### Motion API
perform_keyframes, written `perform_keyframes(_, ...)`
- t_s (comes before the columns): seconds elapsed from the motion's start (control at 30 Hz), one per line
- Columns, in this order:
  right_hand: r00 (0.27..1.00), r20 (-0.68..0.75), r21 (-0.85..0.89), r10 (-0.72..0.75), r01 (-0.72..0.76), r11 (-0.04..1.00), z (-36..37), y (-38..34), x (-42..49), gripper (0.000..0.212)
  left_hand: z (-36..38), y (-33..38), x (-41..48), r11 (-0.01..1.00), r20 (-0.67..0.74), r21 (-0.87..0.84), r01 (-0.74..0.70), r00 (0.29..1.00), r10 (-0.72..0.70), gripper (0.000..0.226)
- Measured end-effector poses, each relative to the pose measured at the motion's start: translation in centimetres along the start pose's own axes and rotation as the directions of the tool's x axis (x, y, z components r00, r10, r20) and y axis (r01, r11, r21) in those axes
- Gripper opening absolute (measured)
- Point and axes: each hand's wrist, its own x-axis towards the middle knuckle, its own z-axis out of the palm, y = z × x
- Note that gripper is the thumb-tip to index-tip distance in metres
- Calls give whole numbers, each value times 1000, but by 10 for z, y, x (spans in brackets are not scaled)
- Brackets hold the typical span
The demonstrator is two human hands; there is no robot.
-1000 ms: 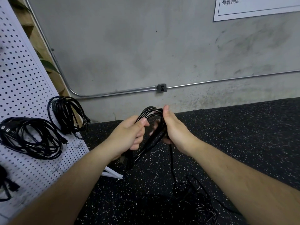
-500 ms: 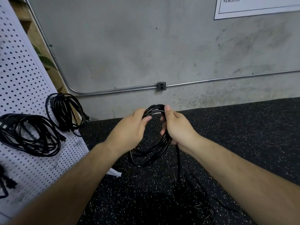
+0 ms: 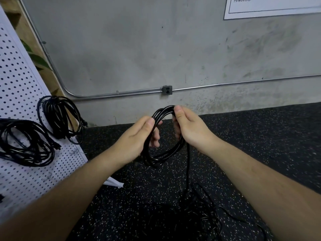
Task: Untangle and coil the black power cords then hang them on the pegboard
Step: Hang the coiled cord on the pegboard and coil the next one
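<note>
While my left hand (image 3: 137,141) and right hand (image 3: 189,129) each pinch the coil (image 3: 163,153) above the floor (image 3: 260,153), its tail (image 3: 188,167) runs into the tangle (image 3: 196,209); a snag there could pull loops loose.

Two bare hands and two bare forearms are all of the person that shows. The left hand (image 3: 135,138) and the right hand (image 3: 190,126) have short, trimmed nails. The left thumbnail (image 3: 150,122) and the right thumbnail (image 3: 178,110) face the camera, both rounded. The left hand's far fingers are blurred. Behind each hand the skin runs uncovered. The left forearm (image 3: 69,188) widens toward the lower left corner and the right forearm (image 3: 260,181) toward the lower right edge, both bare as far as they can be seen. Faint lengthwise lines show on the right forearm behind the hand.
</note>
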Motion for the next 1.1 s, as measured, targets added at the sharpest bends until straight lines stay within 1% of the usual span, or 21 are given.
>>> perform_keyframes(0.07, 998, 23, -42, -60, 61, 997, 6, -1, 3, 40, -6, 4, 2, 974, 35, -199, 106, 994, -101, 39)
perform_keyframes(0.1, 996, 25, -48, -82, 83, 995, 9, -2, 4, 39, -10, 6, 3, 959, 70, -243, 144, 989, -130, 39)
perform_keyframes(0.17, 995, 19, -58, -101, 102, 993, 14, -3, 6, 38, -15, 9, 3, 959, 139, -224, 171, 980, -143, 39)
perform_keyframes(0.2, 995, 14, -68, -97, 97, 993, 16, -3, 7, 37, -15, 9, 2, 964, 144, -209, 163, 980, -135, 34)
perform_keyframes(0.27, 997, -8, -48, -82, 82, 995, 18, -5, 9, 35, -13, 9, 2, 968, 93, -222, 113, 991, -94, 22)
perform_keyframes(0.33, 999, -21, 71, -25, 26, 997, 19, -6, 10, 43, -10, 10, 4, 963, 19, -261, 61, 998, -58, 19)
perform_keyframes(0.4, 998, 23, 177, 55, -58, 983, 19, -1, 6, 55, -11, 14, 6, 937, -50, -350, 11, 998, -31, 19)
perform_keyframes(0.43, 995, 67, 174, 74, -84, 981, 18, 5, 3, 55, -13, 17, 7, 915, -92, -402, -17, 996, -22, 19)
perform_keyframes(0.5, 974, 206, 48, 98, -110, 993, 20, 19, -7, 52, -19, 25, 8, 873, -192, -483, -77, 981, -20, 19)
perform_keyframes(0.57, 915, 363, -128, 176, -139, 982, 29, 42, -17, 49, -32, 34, 11, 835, -297, -530, -148, 955, -19, 21)
perform_keyframes(0.63, 842, 448, -276, 300, -190, 942, 43, 76, -28, 33, -52, 40, 13, 800, -385, -556, -224, 923, -9, 23)
perform_keyframes(0.67, 815, 466, -322, 346, -207, 924, 51, 92, -34, 25, -61, 41, 13, 794, -418, -554, -250, 908, -6, 23)
perform_keyframes(0.7, 799, 467, -359, 380, -222, 907, 56, 107, -38, 22, -68, 40, 13, 799, -440, -541, -262, 898, -3, 24)
perform_keyframes(0.77, 781, 438, -369, 445, -296, 881, 63, 119, -44, 21, -75, 34, 12, 844, -453, -473, -251, 891, 11, 23)
perform_keyframes(0.8, 783, 414, -390, 464, -308, 868, 63, 116, -44, 20, -74, 31, 11, 875, -450, -424, -235, 893, 22, 23)
perform_keyframes(0.87, 823, 369, -448, 432, -249, 858, 62, 105, -40, 18, -71, 26, 10, 919, -445, -335, -207, 895, 39, 23)
perform_keyframes(0.97, 888, 347, -468, 303, -116, 876, 59, 75, -33, 14, -70, 24, 12, 939, -453, -284, -194, 890, 47, 22)
perform_keyframes(1.03, 897, 383, -517, 221, 10, 856, 59, 49, -31, 14, -70, 21, 15, 950, -463, -264, -169, 886, 29, 21)
perform_keyframes(1.1, 885, 440, -548, 153, 129, 827, 56, 26, -33, 18, -69, 17, 17, 966, -448, -219, -133, 894, 22, 21)
